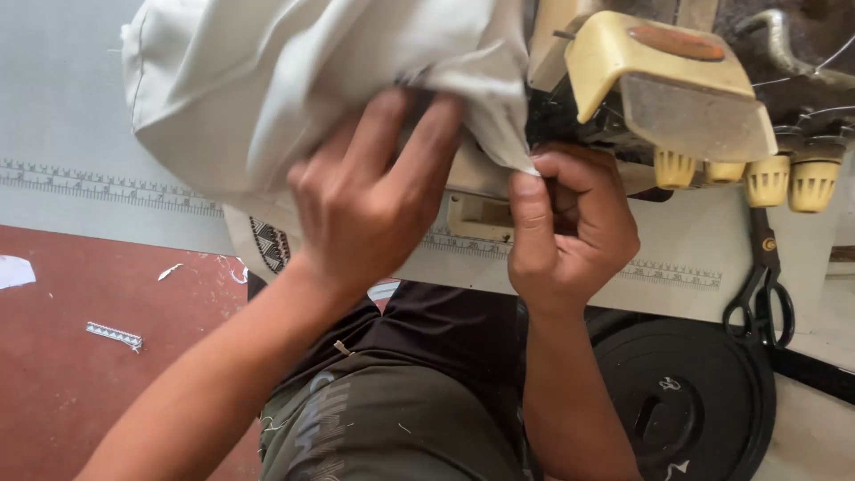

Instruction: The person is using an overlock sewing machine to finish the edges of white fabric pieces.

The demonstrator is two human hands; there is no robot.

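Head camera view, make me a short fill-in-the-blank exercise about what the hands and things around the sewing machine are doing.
1. Both hands grip a bundle of pale ____ at the sewing machine.
2. The right hand pinches the fabric edge between thumb and ____.
3. Black ____ hang at the table's front edge, to the right.
4. The left hand lies spread ____ the fabric, fingers pressing upward.

Missing words: fabric; fingers; scissors; against

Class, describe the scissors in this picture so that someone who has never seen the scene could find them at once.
Start at the yellowed sewing machine at the top right, with its row of ribbed yellow knobs. Just below the knobs, the scissors hang against the pale table edge, handles down. They are the only dark metal tool there, with two black finger loops above the round black disc.
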